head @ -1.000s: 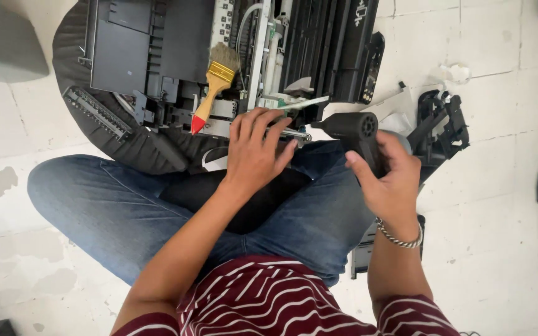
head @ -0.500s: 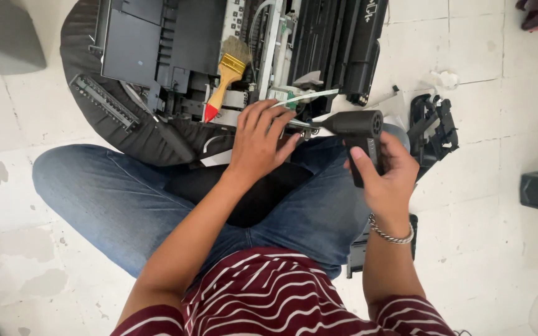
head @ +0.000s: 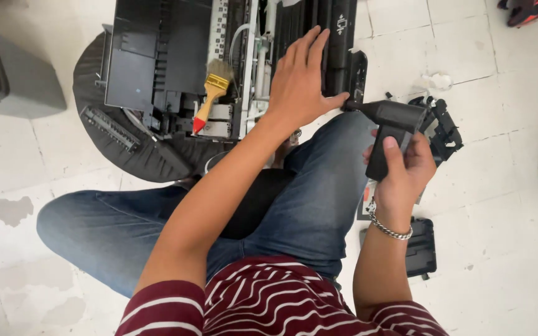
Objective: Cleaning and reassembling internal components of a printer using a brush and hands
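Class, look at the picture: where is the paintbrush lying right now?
The paintbrush lies on the opened printer, upper middle of the head view, just left of the left hand.

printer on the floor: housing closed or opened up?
Opened up. The printer shows bare inner frame, tubing and white parts with no cover on top; a paintbrush lies on it and the left hand rests flat there.

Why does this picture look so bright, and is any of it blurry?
Head view: even daylight nearly washes out the white floor tiles; soft shadows only. The left hand on the opened printer and the right hand gripping the black power tool look sharp, without motion blur.
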